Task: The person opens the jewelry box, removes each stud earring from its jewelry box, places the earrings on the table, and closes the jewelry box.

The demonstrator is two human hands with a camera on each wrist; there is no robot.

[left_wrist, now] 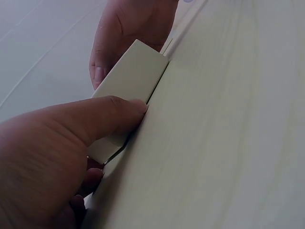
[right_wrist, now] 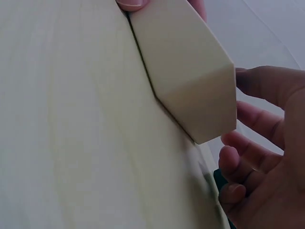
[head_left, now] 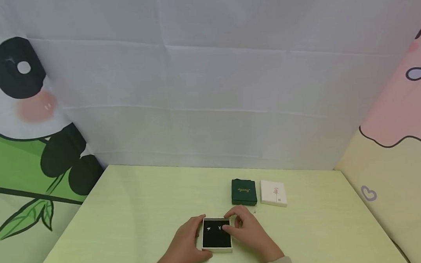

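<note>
Box [head_left: 217,250] clamped in my left grip [head_left: 187,242] on the worktop [head_left: 130,229], two star-shaped bits [head_left: 209,228] inside. Right grip [head_left: 250,233] touches the opposite side, honestly can't tell if it's pinching anything.

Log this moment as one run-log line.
left hand: grips open pale box | right hand: thumb over box's right side | in box: two star-shaped pieces on black insert | beyond: green box, white box
</note>
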